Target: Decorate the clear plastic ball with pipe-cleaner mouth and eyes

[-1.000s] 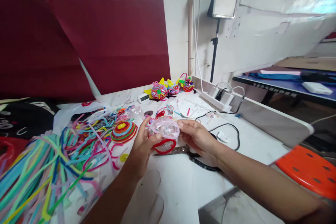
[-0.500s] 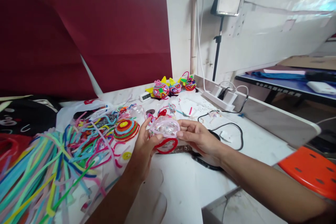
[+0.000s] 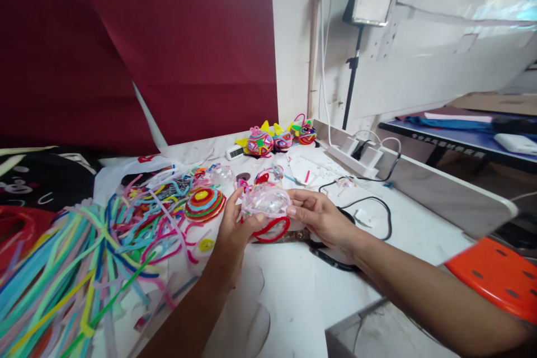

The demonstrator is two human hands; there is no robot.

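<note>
Between my two hands is a clear plastic ball (image 3: 273, 203), held above the front of the white table. A pale pink pipe cleaner (image 3: 268, 214) curves round its face, and a red pipe cleaner (image 3: 271, 240) forms a loop below that. My left hand (image 3: 237, 234) grips the ball's left side, thumb in front and fingers behind. On the opposite side, my right hand (image 3: 319, 218) pinches the pink pipe cleaner and the ball's edge between thumb and fingers. Part of the ball is covered by my fingers.
Loose pipe cleaners (image 3: 86, 268) spread over the left of the table, beside a striped coiled disc (image 3: 205, 204). Finished fish-like ornaments (image 3: 259, 142) stand at the back. A power strip (image 3: 352, 161) and a black cable (image 3: 390, 218) lie to the right.
The view has shifted slightly, so the scene sits a little further right. Both hands keep hold of the ball, which seems barely turned.
</note>
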